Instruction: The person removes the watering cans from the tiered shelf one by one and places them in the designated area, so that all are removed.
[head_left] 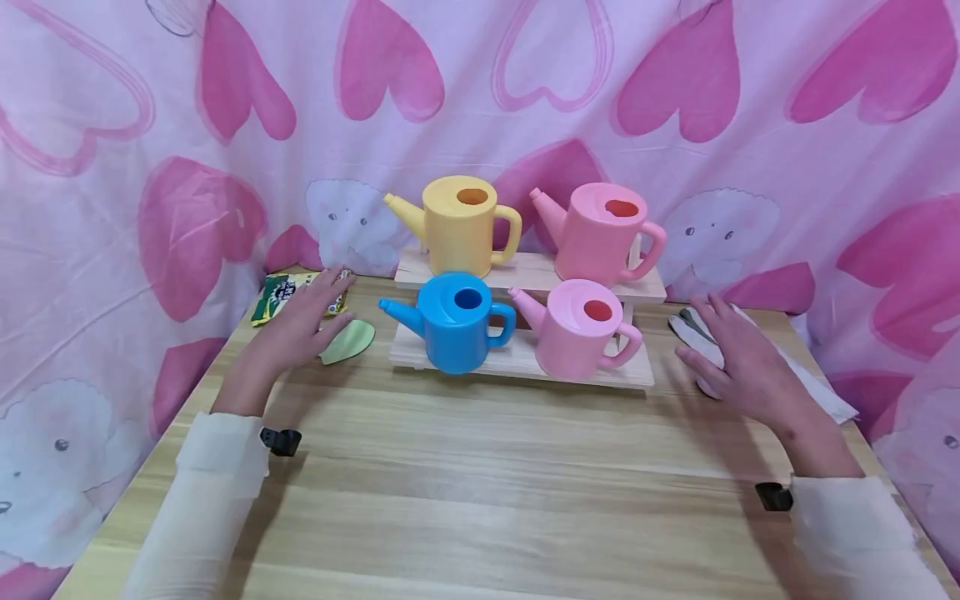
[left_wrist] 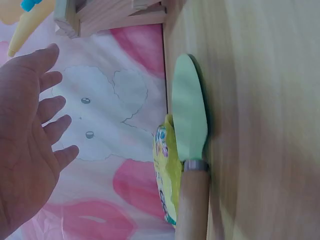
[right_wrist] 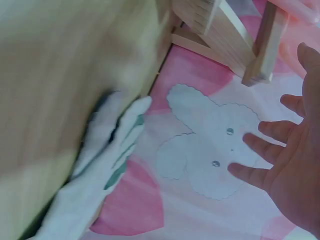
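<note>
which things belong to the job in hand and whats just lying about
Perhaps the job, going by nearness:
trowel and packet, near left hand
white cloth, near right hand

Perhaps just standing about:
four watering cans
wooden rack

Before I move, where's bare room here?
Most room is the near middle of the table, between your sleeves, in front of the wooden stand. Only a narrow gap separates the stand from the trowel. It's crowded far left, by the trowel and snack packet; far right, by a white cloth; and on the stand, under four watering cans.
</note>
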